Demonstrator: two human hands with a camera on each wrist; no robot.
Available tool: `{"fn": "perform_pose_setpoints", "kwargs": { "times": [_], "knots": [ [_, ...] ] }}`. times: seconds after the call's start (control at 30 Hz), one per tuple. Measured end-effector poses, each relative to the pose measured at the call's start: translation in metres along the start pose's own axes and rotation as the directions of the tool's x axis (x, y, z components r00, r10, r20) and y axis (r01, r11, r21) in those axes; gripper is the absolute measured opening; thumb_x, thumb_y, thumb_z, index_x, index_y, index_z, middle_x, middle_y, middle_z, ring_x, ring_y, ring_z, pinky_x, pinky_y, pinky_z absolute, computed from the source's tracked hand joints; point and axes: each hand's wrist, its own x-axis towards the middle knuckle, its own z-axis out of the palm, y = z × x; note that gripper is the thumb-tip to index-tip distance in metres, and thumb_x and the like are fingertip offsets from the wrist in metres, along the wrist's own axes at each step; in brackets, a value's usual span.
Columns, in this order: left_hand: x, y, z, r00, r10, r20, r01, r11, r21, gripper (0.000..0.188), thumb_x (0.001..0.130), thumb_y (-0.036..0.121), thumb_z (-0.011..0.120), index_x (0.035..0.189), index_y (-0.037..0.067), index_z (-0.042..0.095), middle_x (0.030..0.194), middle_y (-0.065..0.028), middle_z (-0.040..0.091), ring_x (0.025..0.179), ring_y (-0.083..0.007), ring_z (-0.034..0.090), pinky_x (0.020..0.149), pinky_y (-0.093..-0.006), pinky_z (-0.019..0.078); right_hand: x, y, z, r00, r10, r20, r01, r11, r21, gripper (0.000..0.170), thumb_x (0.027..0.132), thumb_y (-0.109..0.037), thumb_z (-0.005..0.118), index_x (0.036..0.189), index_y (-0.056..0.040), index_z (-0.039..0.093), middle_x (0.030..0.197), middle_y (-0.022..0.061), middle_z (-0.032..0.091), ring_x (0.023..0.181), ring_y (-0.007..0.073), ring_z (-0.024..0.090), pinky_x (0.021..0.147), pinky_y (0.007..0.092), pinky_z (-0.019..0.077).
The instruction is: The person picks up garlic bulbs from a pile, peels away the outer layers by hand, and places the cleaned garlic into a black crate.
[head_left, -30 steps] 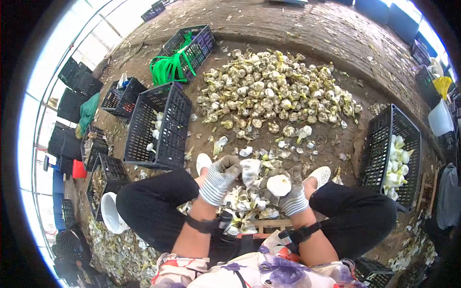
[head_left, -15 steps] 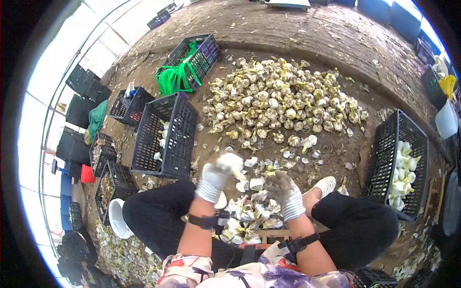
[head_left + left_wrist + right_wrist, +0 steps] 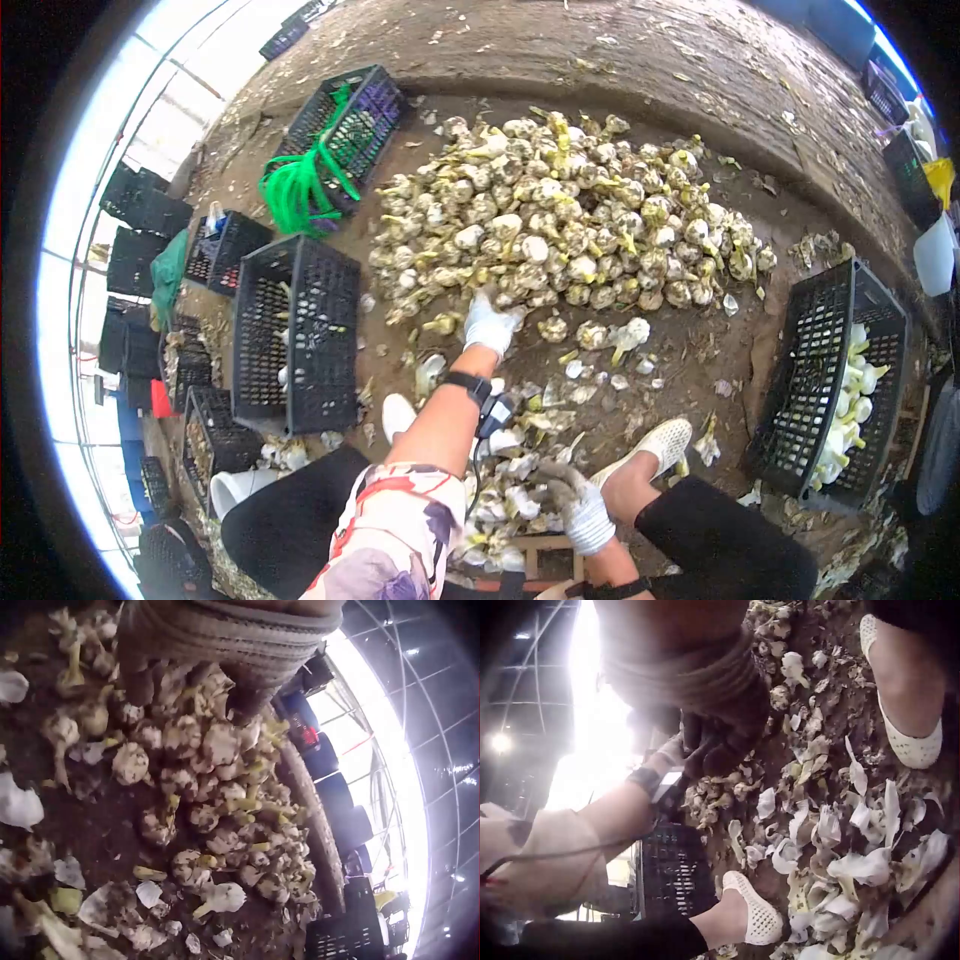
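My left hand (image 3: 490,325), in a striped, soiled glove, reaches to the near edge of a heap of unpeeled garlic bulbs (image 3: 580,215). In the left wrist view, its thumb and fingers are spread over the bulbs (image 3: 221,742). Bent loosely, my right hand (image 3: 580,512) hovers above the torn garlic skins (image 3: 515,500) between the feet, with nothing in its grasp. The right wrist view has those white skins (image 3: 855,870) scattered beside the gloved right hand (image 3: 697,690).
At the left stands a black crate (image 3: 325,340); behind it, another crate (image 3: 375,110) has green straps (image 3: 300,185) draped over it. Cleaned white garlic bulbs (image 3: 848,415) lie in a crate (image 3: 800,375) at the right. White shoes (image 3: 660,445) flank the skins.
A cleaned white bulb was in my right hand, then in my left, which swung left. Now the left hand is without that bulb and stretched forward to the heap. The right hand stayed near the skins.
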Motion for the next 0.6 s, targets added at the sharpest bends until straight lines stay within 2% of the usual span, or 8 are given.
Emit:
{"fn": "perform_pose_setpoints", "kwargs": {
  "times": [0.07, 0.13, 0.27, 0.3, 0.4, 0.47, 0.53, 0.6],
  "knots": [
    [0.015, 0.025, 0.025, 0.987, -0.153, -0.052, 0.161, 0.900, 0.406, 0.071, 0.064, 0.027, 0.074, 0.121, 0.003, 0.039, 0.114, -0.0198, 0.051, 0.105, -0.0306, 0.050, 0.086, -0.0351, 0.0428, 0.009, 0.015, -0.014, 1.000, -0.002, -0.031, 0.003, 0.999, 0.052, 0.033, 0.090, -0.018, 0.042, 0.117, 0.0009, 0.043, 0.109, 0.0136, 0.053, 0.086, 0.0202, 0.058, 0.071, 0.0289, 0.0479],
    [0.028, 0.052, 0.023, 0.919, -0.382, 0.100, 0.298, 0.837, 0.459, 0.075, 0.063, 0.032, 0.073, 0.124, 0.004, 0.037, 0.111, -0.0192, 0.053, 0.102, -0.0312, 0.052, 0.086, -0.0359, 0.0435, 0.012, 0.009, -0.017, 0.993, 0.074, -0.088, -0.073, 0.997, 0.017, 0.031, 0.090, -0.015, 0.042, 0.116, 0.0014, 0.044, 0.107, 0.0135, 0.054, 0.085, 0.0196, 0.058, 0.072, 0.0293, 0.0480],
    [0.032, 0.053, 0.001, 0.902, -0.386, 0.192, 0.233, 0.812, 0.535, 0.079, 0.064, 0.038, 0.071, 0.126, 0.004, 0.036, 0.112, -0.0208, 0.053, 0.099, -0.0321, 0.054, 0.085, -0.0363, 0.0443, 0.020, 0.012, -0.019, 0.985, 0.112, -0.134, -0.113, 0.994, 0.003, 0.029, 0.088, -0.012, 0.043, 0.113, 0.0024, 0.046, 0.102, 0.0133, 0.056, 0.081, 0.0178, 0.057, 0.071, 0.0287, 0.0480],
    [0.026, 0.044, -0.011, 0.948, -0.253, 0.191, 0.124, 0.851, 0.510, 0.080, 0.062, 0.040, 0.071, 0.125, 0.004, 0.037, 0.114, -0.0209, 0.053, 0.099, -0.0321, 0.054, 0.084, -0.0370, 0.0445, 0.019, 0.008, -0.018, 0.990, 0.067, -0.125, -0.065, 0.998, 0.015, 0.028, 0.088, -0.012, 0.044, 0.112, 0.0028, 0.047, 0.100, 0.0132, 0.057, 0.080, 0.0175, 0.057, 0.070, 0.0283, 0.0479],
    [-0.011, 0.040, -0.043, 0.947, -0.275, 0.163, 0.224, 0.935, 0.274, 0.061, 0.062, 0.030, 0.074, 0.112, 0.005, 0.049, 0.107, -0.0176, 0.057, 0.097, -0.0270, 0.056, 0.082, -0.0340, 0.0447, 0.012, -0.010, -0.011, 0.988, -0.068, -0.141, 0.067, 0.998, -0.009, 0.027, 0.084, -0.012, 0.051, 0.104, 0.0052, 0.052, 0.089, 0.0111, 0.060, 0.077, 0.0156, 0.058, 0.066, 0.0253, 0.0473],
    [-0.081, 0.067, -0.076, 0.986, -0.005, 0.169, -0.036, 0.970, 0.239, 0.056, 0.061, 0.027, 0.075, 0.106, 0.004, 0.050, 0.100, -0.0165, 0.057, 0.089, -0.0258, 0.056, 0.078, -0.0348, 0.0457, 0.008, -0.011, -0.006, 0.975, -0.122, -0.188, 0.159, 0.967, 0.199, 0.028, 0.083, -0.012, 0.053, 0.106, 0.0039, 0.053, 0.085, 0.0081, 0.060, 0.075, 0.0138, 0.057, 0.065, 0.0237, 0.0467],
    [-0.144, 0.078, -0.096, 0.918, 0.368, 0.150, -0.396, 0.868, 0.298, 0.056, 0.060, 0.028, 0.075, 0.104, 0.004, 0.050, 0.094, -0.0188, 0.054, 0.083, -0.0316, 0.056, 0.075, -0.0369, 0.0466, 0.012, 0.003, -0.015, 0.977, -0.102, -0.190, 0.141, 0.969, 0.205, 0.030, 0.083, -0.015, 0.054, 0.108, 0.0019, 0.053, 0.082, 0.0050, 0.059, 0.072, 0.0116, 0.056, 0.063, 0.0221, 0.0456],
    [-0.196, 0.080, -0.110, 0.865, 0.457, 0.208, -0.501, 0.819, 0.281, 0.058, 0.058, 0.026, 0.075, 0.106, 0.004, 0.050, 0.098, -0.0192, 0.053, 0.084, -0.0328, 0.056, 0.074, -0.0380, 0.0466, 0.002, -0.006, -0.007, 0.963, -0.190, -0.191, 0.219, 0.966, 0.138, 0.031, 0.083, -0.017, 0.056, 0.108, 0.0007, 0.054, 0.081, 0.0028, 0.058, 0.069, 0.0100, 0.054, 0.059, 0.0216, 0.0448]
  ]
}}
